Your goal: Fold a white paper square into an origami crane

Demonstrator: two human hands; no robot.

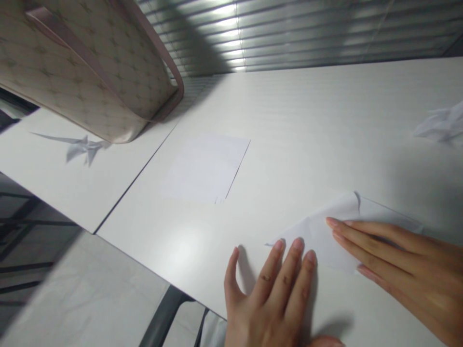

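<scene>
A partly folded sheet of white paper [318, 231] lies flat on the white table, near its front right. My left hand [271, 299] rests at the paper's lower left edge, fingers stretched out and fingertips touching it. Across the paper's right part lies my right hand [401, 260], its fingers straight and flat, pressing on the sheet. A flap at the top of the paper stands slightly raised. Part of the sheet is hidden beneath the right hand.
A stack of white square paper [206, 166] lies left of the hands. Folded paper pieces sit at the far left [85, 147] and far right [441, 125]. A patterned bag [90, 62] stands at the back left, before window blinds [307, 33]. A seam [135, 179] divides two tables.
</scene>
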